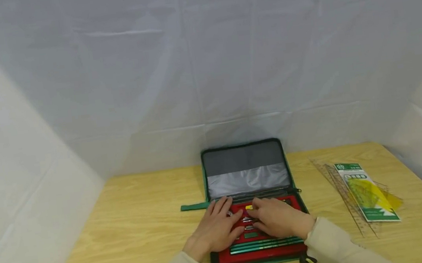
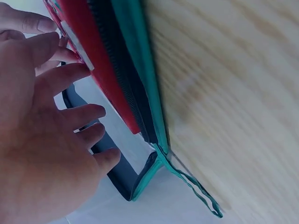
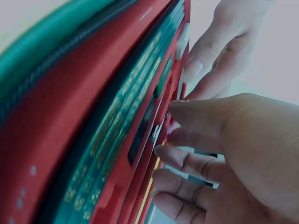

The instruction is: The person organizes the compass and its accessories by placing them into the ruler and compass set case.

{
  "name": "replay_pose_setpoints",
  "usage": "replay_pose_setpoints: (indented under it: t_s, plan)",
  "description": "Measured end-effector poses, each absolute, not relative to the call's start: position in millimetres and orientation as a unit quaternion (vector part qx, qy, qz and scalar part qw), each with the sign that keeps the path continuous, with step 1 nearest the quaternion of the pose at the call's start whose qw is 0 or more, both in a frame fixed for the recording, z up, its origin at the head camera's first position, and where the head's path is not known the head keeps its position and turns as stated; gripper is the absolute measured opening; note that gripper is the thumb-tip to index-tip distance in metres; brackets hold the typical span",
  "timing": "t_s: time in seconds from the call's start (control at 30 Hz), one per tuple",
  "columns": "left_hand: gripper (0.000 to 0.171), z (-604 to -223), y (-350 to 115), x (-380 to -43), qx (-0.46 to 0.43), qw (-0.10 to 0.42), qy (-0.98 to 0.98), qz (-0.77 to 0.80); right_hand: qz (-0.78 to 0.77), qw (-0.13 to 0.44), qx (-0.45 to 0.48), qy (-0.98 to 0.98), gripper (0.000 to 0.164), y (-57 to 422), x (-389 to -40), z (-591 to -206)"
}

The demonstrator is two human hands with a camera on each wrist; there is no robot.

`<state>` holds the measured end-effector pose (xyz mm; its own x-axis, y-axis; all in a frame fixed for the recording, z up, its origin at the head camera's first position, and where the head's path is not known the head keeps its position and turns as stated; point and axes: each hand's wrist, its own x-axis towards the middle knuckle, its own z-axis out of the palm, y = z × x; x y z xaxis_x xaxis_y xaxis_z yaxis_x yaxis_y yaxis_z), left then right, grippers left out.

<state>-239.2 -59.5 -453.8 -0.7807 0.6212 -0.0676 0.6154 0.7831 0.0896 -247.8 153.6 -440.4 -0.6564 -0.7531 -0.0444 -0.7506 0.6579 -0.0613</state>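
A green zippered case point(image 1: 245, 156) lies open on the table, its grey-lined lid raised at the back. Its red tray point(image 1: 264, 254) holds green pencils point(image 1: 264, 244) along the front, metal drawing instruments point(image 1: 247, 219), a dark green block point(image 1: 251, 234) and a small yellow piece point(image 1: 248, 207). Over the tray's left part, my left hand point(image 1: 218, 228) rests with fingers spread and thumb toward the middle. My right hand point(image 1: 277, 216) bends over the tray's middle, fingertips at the instruments and yellow piece. In the right wrist view its fingers point(image 3: 175, 156) are loosely bent and apart.
Right of the case lie clear rulers point(image 1: 345, 198) and a green-and-white packet point(image 1: 390, 215) with a yellow transparent sheet. A green strap point(image 1: 194, 206) sticks out left of the case. A small black-and-yellow object point(image 1: 308, 261) sits at its front right corner. White sheeting point(image 1: 150, 77) encloses the table.
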Motion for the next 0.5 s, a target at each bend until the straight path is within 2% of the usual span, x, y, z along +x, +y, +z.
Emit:
replay_pose_setpoints:
  t_s: [0.17,0.5]
  plan:
    - [0.049,-455,-58,-237,0.327,0.040,0.944,0.024,-0.002,0.034,-0.410,0.912,0.044,152,-242,-442]
    - [0.049,-454,-54,-237,0.308,0.024,0.951,-0.002,0.023,0.071,-0.368,0.927,0.058,144,-233,-442]
